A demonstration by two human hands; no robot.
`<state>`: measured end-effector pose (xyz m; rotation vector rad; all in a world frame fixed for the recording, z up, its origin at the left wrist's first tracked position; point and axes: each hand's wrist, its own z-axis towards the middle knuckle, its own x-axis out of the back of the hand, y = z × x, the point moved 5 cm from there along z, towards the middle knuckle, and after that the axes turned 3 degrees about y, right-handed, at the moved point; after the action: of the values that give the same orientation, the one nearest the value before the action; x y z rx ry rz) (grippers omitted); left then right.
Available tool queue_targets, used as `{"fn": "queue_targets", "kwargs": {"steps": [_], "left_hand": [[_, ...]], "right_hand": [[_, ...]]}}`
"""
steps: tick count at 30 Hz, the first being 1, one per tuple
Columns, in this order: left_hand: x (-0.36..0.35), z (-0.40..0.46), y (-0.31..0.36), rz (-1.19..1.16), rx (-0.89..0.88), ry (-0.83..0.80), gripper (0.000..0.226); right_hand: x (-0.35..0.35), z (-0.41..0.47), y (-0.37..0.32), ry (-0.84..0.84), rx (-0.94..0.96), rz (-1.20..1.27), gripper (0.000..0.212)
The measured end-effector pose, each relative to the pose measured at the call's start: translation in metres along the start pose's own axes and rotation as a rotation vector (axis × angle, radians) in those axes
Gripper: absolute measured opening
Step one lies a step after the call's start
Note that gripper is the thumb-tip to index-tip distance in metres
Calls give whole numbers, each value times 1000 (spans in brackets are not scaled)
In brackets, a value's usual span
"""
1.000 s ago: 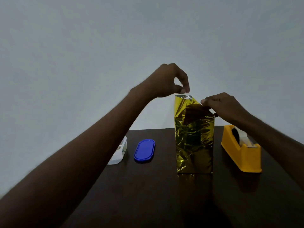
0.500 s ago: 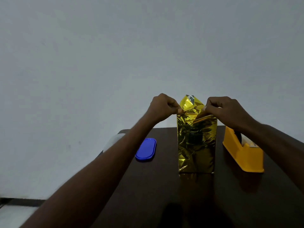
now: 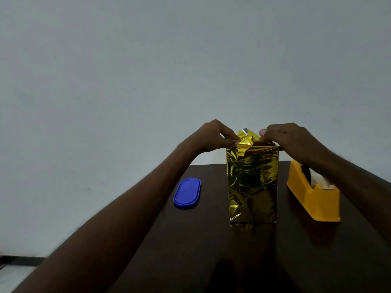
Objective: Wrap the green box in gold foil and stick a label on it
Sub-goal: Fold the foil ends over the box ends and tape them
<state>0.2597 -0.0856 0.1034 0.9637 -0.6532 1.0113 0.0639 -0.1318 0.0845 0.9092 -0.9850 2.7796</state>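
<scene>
**Both hands at the top fold, foil peak between them**

The box (image 3: 252, 182) stands upright near the middle of the dark counter (image 3: 211, 250), long axis vertical, its sides fully sheathed in gold foil (image 3: 249, 144) with no green showing from this angle. All the action is at the top. The left hand (image 3: 215, 136) comes in from the left and its fingers (image 3: 233, 141) are curled into a pinch on the foil at the top left edge. The right hand (image 3: 289, 138) mirrors it from the other side, fingers (image 3: 265, 135) curled and gripping foil at the top right edge. Between them a small pointed flap of foil stands up, silver underside just glinting at the tip.

So the key relation: the loose flap lies directly between the two sets of fingers and slightly above them, each hand about equally close (neither has a clear edge here). By my reading this is the closing of the top end, with the flap needing to fold down across the box top, along a line running hand to hand.

The yellow tape dispenser (image 3: 313, 199) sits just to the right of the box, under the right forearm, which makes the right hand the handier one for tape. A blue oval lid (image 3: 187, 192) lies flat to the left, apart from the box. No label is visible yet.
</scene>
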Motion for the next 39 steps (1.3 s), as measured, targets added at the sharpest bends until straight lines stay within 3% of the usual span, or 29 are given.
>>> {"fn": "queue_targets", "kwargs": {"steps": [5,12,17,22,29,31,35,39], "left_hand": [[-2,1,1,18,-33,1,20],[0,-4,2,19,-26,-13,23],[-1,-3,2,45,-47,-2,23],[-1,-1,4,59,-32,-17,28],[-2,2,6,96,-26,-84,29],[-2,2,6,101,-24,-80,28],[-3,2,6,93,-23,-71,28],[-3,3,6,102,-25,-84,29]], "right_hand": [[1,-8,-28,118,91,-30,43],[-5,-2,-37,164,-5,-198,20],[9,-7,-44,330,5,-141,23],[-8,-17,-57,189,86,-307,37],[-4,-27,-66,299,154,-230,18],[-2,-28,-63,322,115,-218,15],[-10,-19,-48,225,-64,-300,39],[-15,-14,-43,172,-132,-256,33]]}}
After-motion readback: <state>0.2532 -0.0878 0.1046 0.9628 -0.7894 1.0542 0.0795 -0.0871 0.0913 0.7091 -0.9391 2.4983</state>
